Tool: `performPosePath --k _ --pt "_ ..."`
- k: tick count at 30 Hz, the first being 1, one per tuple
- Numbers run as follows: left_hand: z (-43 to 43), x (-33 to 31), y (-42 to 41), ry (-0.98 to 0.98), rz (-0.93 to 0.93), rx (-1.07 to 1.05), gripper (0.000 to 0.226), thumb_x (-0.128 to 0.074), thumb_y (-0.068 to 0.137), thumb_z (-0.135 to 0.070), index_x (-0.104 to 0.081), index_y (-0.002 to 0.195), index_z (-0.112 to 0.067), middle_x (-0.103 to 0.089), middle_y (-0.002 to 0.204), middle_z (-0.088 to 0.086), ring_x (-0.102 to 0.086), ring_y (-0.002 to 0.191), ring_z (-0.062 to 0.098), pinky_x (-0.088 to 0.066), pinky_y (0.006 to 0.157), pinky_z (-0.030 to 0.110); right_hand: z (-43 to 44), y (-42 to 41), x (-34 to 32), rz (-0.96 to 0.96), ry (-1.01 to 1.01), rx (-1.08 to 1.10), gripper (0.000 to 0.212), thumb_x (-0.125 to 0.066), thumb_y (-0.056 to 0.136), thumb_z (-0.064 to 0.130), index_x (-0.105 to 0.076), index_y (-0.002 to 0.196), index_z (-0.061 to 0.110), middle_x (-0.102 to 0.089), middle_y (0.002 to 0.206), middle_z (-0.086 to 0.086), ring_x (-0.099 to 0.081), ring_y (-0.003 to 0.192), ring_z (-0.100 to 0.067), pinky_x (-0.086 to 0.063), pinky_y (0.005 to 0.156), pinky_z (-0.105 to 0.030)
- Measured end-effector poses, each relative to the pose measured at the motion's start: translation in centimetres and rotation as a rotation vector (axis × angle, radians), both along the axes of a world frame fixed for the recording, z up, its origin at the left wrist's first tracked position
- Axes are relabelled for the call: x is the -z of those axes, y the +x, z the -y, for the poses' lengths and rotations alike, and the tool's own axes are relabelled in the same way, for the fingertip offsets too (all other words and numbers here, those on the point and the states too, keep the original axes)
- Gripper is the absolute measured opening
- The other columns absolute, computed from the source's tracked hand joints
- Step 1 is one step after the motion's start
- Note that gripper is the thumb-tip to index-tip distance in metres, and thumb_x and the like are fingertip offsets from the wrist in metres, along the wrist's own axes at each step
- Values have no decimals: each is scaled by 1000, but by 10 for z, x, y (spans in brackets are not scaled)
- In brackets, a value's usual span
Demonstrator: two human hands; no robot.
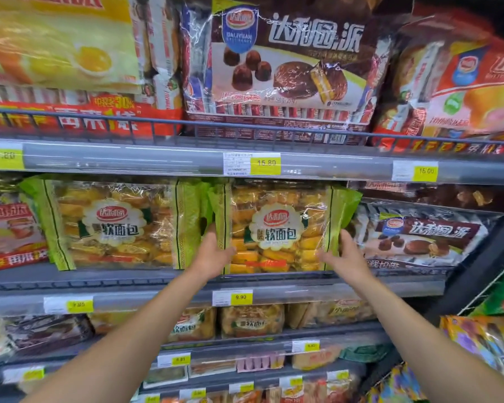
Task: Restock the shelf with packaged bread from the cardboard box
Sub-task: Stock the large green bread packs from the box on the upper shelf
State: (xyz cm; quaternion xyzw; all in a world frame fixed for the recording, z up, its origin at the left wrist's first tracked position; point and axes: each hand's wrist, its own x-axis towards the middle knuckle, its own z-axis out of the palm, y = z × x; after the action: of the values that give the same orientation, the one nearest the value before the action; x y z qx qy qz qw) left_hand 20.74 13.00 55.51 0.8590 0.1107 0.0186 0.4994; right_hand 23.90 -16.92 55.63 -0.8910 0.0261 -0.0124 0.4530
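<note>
Item: 1 green-edged clear plastic bag of soft bread (280,228) — upright at the front edge of the grey metal shelf (99,279). Our left hand (216,254) and right hand (344,257) grip its 2 sides. Risk, we judge: released unseated, it tips forward off the edge.

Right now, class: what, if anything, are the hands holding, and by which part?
A bread bag. The left hand grips its lower left edge, and the right hand grips its lower right edge.
</note>
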Motion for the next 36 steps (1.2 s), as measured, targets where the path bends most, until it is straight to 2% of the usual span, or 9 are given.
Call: performPosePath --k 4,10,15,19,22,24,28,34,36 --pt "9 4 5 92 -36 -61 88 -81 81 -37 -29 145 -6 -48 143 17 -56 121 34 -50 99 40 -13 2 9 53 -181 40 115 -81 78 44 -5 158 14 -17 165 -7 -23 150 -27 -29 118 -44" --pt "16 10 12 222 -21 -45 72 -80 81 -41 -45 125 5 -67 103 24 -68 94 40 -56 80 51 -24 6 18 161 -256 85 116 -88 65 50 -19 152 17 -38 154 -8 -40 140 -27 -41 110 -44" --pt "12 22 21 268 14 19 67 -83 78 -40 -42 123 -12 -60 98 2 -62 82 19 -56 75 36 -22 13 23 213 -248 51 102 -90 63 47 -32 141 19 -49 137 -5 -50 126 -23 -46 103 -41" --pt "10 26 34 337 -88 -14 47 -74 85 -49 -58 79 -5 -50 58 11 -40 47 14 -41 47 30 -26 28 26 211 -318 105 86 -89 63 47 -43 125 9 -54 113 -7 -58 108 -28 -53 89 -40" --pt "10 25 43 319 -74 -11 55 -73 87 -48 -61 105 2 -56 67 9 -51 55 17 -44 50 32 -29 39 26 241 -315 117 104 -91 62 45 -33 140 8 -57 120 -11 -59 109 -30 -52 90 -38" --pt "9 25 48 278 -19 -4 85 -76 86 -42 -32 146 0 -63 102 9 -65 86 25 -49 67 28 -30 46 28 229 -327 127 112 -91 60 49 -28 144 8 -57 125 -14 -60 110 -31 -52 90 -39" --pt "9 26 51 255 69 -23 107 -81 80 -40 -11 156 -13 -51 137 11 -60 112 27 -45 79 26 -31 50 29 192 -358 127 111 -86 55 62 -34 137 8 -58 120 -14 -62 101 -29 -54 83 -36" --pt "3 32 55 329 -47 -11 99 -78 76 -55 -35 145 2 -62 112 9 -56 70 8 -42 55 15 -27 46 27 132 -370 128 120 -77 44 82 -38 135 14 -59 126 -11 -61 104 -25 -57 87 -41" --pt "4 32 53 292 -37 -26 103 -80 76 -52 -30 148 1 -61 116 5 -57 77 12 -43 60 18 -25 44 25 129 -370 122 118 -82 46 76 -35 137 16 -58 126 -10 -61 110 -28 -57 89 -45"
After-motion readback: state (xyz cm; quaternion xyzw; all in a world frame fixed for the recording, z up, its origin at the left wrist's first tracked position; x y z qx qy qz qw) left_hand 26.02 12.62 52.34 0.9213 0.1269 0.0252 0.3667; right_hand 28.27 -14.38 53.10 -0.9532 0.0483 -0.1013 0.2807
